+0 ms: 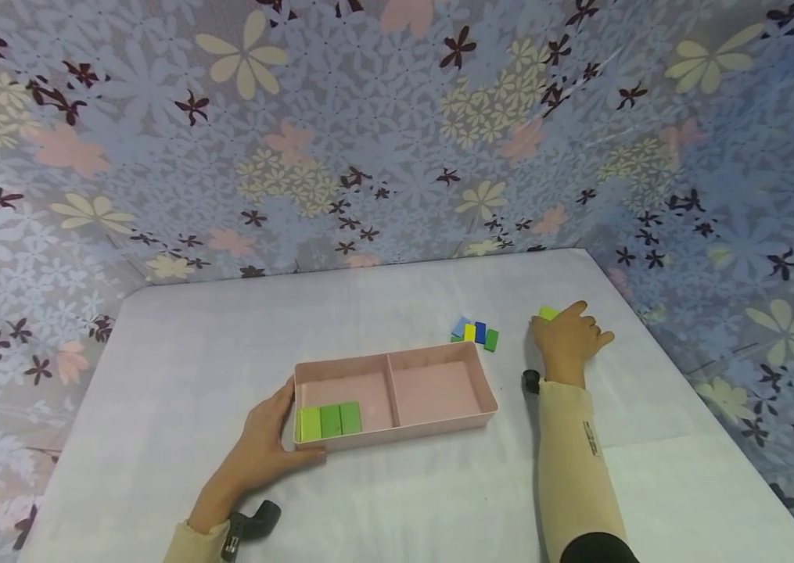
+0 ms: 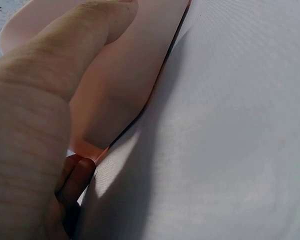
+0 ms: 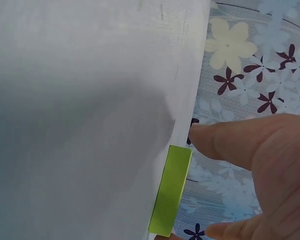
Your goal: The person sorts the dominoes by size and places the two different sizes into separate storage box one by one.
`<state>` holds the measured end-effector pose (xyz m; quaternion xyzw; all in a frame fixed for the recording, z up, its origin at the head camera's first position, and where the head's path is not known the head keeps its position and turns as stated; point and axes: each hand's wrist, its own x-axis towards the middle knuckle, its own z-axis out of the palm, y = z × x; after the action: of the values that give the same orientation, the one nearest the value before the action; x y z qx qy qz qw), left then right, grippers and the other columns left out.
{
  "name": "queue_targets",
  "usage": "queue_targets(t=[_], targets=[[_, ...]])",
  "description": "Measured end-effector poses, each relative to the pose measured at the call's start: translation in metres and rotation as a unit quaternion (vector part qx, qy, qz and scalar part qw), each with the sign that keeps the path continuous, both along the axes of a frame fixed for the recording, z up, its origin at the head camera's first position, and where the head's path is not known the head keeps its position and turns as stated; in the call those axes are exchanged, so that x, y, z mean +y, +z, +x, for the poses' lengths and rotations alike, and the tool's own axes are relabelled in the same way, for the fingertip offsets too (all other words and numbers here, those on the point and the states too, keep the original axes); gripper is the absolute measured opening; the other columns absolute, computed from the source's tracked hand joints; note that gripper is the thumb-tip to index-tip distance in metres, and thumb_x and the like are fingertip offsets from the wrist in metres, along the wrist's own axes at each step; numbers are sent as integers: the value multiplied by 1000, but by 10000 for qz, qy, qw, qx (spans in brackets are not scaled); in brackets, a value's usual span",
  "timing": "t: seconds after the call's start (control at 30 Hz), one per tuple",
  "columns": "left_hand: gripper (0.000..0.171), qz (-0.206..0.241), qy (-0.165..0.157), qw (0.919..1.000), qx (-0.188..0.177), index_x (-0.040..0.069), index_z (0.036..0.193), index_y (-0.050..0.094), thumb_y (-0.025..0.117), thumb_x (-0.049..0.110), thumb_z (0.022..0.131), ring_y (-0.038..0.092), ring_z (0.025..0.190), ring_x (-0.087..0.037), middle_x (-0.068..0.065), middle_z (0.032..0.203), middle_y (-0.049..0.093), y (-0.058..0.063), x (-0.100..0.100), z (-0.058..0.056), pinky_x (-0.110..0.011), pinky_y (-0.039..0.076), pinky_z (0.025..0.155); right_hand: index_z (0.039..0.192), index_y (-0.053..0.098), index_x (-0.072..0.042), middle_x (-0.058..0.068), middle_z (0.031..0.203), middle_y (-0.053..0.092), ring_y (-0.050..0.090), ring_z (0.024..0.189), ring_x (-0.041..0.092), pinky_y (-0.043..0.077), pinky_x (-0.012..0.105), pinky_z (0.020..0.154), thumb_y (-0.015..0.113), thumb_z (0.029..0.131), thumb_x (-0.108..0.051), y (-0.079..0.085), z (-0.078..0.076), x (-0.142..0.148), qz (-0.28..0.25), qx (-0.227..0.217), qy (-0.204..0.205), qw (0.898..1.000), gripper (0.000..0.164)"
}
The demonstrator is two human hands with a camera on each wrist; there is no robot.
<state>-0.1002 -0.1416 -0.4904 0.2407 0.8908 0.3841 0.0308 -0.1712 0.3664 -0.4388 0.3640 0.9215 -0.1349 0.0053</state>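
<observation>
A pink two-compartment tray (image 1: 439, 420) sits at the middle of the white table. Its left compartment holds three green blocks (image 1: 330, 421) in a row; the right compartment is bare. My left hand (image 1: 277, 438) grips the tray's front left corner, thumb along the wall (image 2: 110, 70) and fingers (image 2: 75, 180) by its lower edge. My right hand (image 1: 569, 336) rests on the table at the right. It curls round a lime-green block (image 1: 547, 313) (image 3: 171, 190), with the index finger (image 3: 215, 140) at one end and the thumb at the other.
A small cluster of blue, yellow and green blocks (image 1: 476, 332) lies between the tray and my right hand. The table (image 1: 192, 344) has a white cover. Floral cloth (image 1: 368, 141) walls it in at the back and on both sides.
</observation>
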Motion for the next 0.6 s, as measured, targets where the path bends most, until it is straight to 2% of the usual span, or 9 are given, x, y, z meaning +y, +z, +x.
queue_targets(t=[0.13,0.33,0.6], targets=[[127,17,-15,10000,86,16,163,11,83,63,70,35,146,-37,-11,163,33,-1,0,-1,-64,28,116,153,10,14,47,140,38,39,127,60,9,71,116,49,99,-49,-4,-4,3,31,42,-54,10000,92],[128,-12,-25,10000,83,17,164,10,83,64,70,35,146,-36,-9,163,33,-2,0,-1,-63,27,116,151,14,17,47,136,41,41,125,59,12,70,115,45,100,-48,-5,-5,9,176,-138,-13,9997,89],[129,-45,25,10000,6,20,164,8,83,66,69,34,147,-34,-8,163,33,-4,1,-1,-62,27,117,149,20,17,45,134,43,43,125,58,11,68,116,47,99,-45,-4,-6,11,253,-235,-66,9994,84]])
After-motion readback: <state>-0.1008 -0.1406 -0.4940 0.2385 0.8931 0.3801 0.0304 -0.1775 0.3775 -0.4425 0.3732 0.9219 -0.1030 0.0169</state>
